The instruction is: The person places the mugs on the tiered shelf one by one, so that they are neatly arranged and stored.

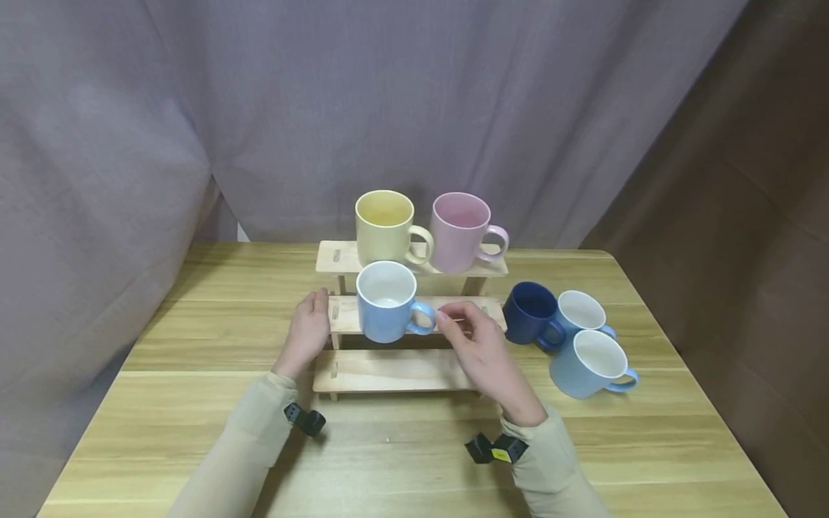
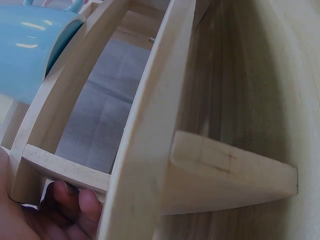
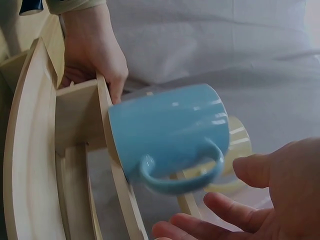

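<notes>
- In the middle of the head frame, a light blue mug (image 1: 378,316) with a white inside stands upright on the middle shelf of a three-tier wooden rack (image 1: 395,370); its handle points right and its base shows at the shelf's front edge.
- The right hand (image 1: 482,352), right of centre, is just beside that handle. Its grip is released: in the right wrist view, the thumb and fingers are spread, with a gap between them and the mug.
- The left hand (image 1: 306,331), left of centre, grasps the left end of the rack at the middle shelf; in the lower left of the left wrist frame, the fingers of this grip curl under a wooden crosspiece.
- On the top shelf, upper middle of the frame, a yellow mug (image 1: 382,246) stands to the left of a pink mug (image 1: 455,241), both with handles to the right.
- At centre right, a dark blue mug (image 1: 522,325) and two more light blue mugs (image 1: 576,370) stand close together on the wood-grain worktop (image 1: 395,453).
- Grey curtains (image 1: 414,108) fill the upper frame, and a brown drape (image 1: 751,216) covers the right edge.
- Both wrists wear light sleeves (image 1: 259,417) and small black devices (image 1: 314,423).
</notes>
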A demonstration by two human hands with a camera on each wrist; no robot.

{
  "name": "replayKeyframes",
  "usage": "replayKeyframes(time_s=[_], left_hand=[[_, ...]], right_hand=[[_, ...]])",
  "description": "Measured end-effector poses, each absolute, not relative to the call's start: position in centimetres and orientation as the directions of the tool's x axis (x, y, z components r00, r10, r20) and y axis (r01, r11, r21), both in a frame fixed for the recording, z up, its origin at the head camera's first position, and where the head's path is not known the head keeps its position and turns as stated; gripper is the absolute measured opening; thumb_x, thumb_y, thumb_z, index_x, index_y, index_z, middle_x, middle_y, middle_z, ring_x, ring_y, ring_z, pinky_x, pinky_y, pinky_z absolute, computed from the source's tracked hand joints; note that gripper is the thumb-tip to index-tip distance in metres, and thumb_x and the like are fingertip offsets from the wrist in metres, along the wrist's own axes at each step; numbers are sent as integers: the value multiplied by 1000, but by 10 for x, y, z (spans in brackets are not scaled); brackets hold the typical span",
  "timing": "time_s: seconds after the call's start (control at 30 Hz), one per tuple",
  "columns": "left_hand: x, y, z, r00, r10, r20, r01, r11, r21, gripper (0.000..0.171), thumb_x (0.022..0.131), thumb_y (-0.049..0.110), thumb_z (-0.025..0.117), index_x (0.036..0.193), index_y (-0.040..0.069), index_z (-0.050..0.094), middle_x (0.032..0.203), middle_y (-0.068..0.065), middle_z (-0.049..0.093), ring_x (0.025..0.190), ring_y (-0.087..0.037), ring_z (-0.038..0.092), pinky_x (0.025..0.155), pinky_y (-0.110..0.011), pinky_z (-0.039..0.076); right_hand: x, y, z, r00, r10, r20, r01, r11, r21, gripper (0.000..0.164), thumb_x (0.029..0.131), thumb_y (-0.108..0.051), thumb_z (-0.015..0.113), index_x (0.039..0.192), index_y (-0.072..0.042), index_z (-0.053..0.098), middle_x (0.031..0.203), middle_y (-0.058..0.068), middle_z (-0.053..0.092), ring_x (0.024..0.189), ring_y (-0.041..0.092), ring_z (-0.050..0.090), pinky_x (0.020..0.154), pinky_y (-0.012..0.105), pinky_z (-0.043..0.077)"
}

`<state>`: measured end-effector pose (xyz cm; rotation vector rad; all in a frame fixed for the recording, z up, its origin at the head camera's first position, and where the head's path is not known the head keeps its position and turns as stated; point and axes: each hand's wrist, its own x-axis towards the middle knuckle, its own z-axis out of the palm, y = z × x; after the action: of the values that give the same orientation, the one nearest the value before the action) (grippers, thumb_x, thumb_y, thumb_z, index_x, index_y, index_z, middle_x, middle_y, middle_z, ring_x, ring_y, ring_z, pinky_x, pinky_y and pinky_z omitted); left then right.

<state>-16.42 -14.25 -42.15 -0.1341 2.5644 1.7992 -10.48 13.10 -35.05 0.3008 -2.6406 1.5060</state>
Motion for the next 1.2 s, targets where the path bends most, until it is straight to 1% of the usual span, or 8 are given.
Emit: replayKeyframes(time_s=[0.17, 0.37, 0.47, 0.6, 0.73, 0.83, 1.0, 1.2], left_hand=[[-164, -143, -421, -997, -61, -52, -69, 332, 941, 51, 105, 49, 19, 88, 8, 44, 68, -5, 43, 52, -17, 42, 46, -30, 41], [-164, -144, -420, -997, -65, -47, -66, 335, 940, 51, 105, 49, 19, 88, 8, 44, 67, -4, 42, 52, -17, 41, 46, -29, 40], [-164, -144, -420, -996, -68, -52, -72, 335, 939, 52, 105, 49, 19, 88, 7, 44, 67, -4, 43, 51, -16, 42, 45, -29, 39], [-165, -143, -421, -996, -70, -62, -82, 332, 940, 52, 105, 49, 20, 88, 7, 44, 64, -3, 43, 50, -16, 43, 45, -28, 39], [-164, -143, -421, -996, -65, -63, -81, 326, 942, 50, 105, 48, 20, 87, 7, 43, 64, -3, 43, 50, -16, 42, 44, -27, 39], [-164, -142, -420, -997, -61, -55, -72, 331, 941, 50, 105, 47, 20, 87, 7, 42, 65, -3, 42, 50, -15, 42, 44, -27, 39], [-164, -142, -420, -997, -65, -51, -70, 336, 939, 49, 105, 47, 20, 86, 8, 42, 65, -3, 42, 50, -16, 42, 45, -28, 39], [-164, -142, -420, -996, -71, -54, -75, 337, 939, 48, 106, 45, 20, 86, 7, 43, 67, -5, 43, 53, -17, 44, 47, -30, 42]], right_hand=[[-100, 149, -351, -980, -68, 188, -195, 516, -834, 30, 98, -32, 59, 111, -6, 65, 103, 8, 67, 90, 21, 65, 82, 36, 50], [-93, 167, -347, -985, -8, 172, -151, 521, -840, 32, 99, -32, 59, 113, -4, 64, 101, 10, 67, 90, 22, 64, 79, 28, 49], [-92, 173, -344, -984, 7, 178, -149, 518, -842, 33, 99, -32, 58, 114, -4, 64, 101, 11, 67, 89, 19, 64, 77, 24, 50], [-92, 179, -343, -978, 23, 207, -167, 509, -845, 31, 100, -31, 57, 113, -3, 63, 98, 14, 67, 84, 17, 63, 74, 22, 51], [-91, 185, -344, -977, 35, 209, -164, 502, -849, 32, 100, -30, 57, 114, -2, 62, 100, 16, 68, 85, 15, 63, 76, 26, 53], [-90, 189, -345, -979, 53, 199, -148, 496, -855, 33, 100, -30, 57, 113, 0, 61, 101, 19, 68, 87, 10, 64, 77, 27, 54], [-89, 200, -345, -976, 101, 194, -120, 493, -862, 35, 100, -30, 56, 114, 2, 61, 103, 20, 67, 87, 3, 63, 75, 20, 53], [-83, 215, -343, -965, 195, 177, -50, 521, -852, 41, 101, -35, 53, 120, 0, 59, 111, 18, 65, 90, -2, 60, 76, 13, 50]])
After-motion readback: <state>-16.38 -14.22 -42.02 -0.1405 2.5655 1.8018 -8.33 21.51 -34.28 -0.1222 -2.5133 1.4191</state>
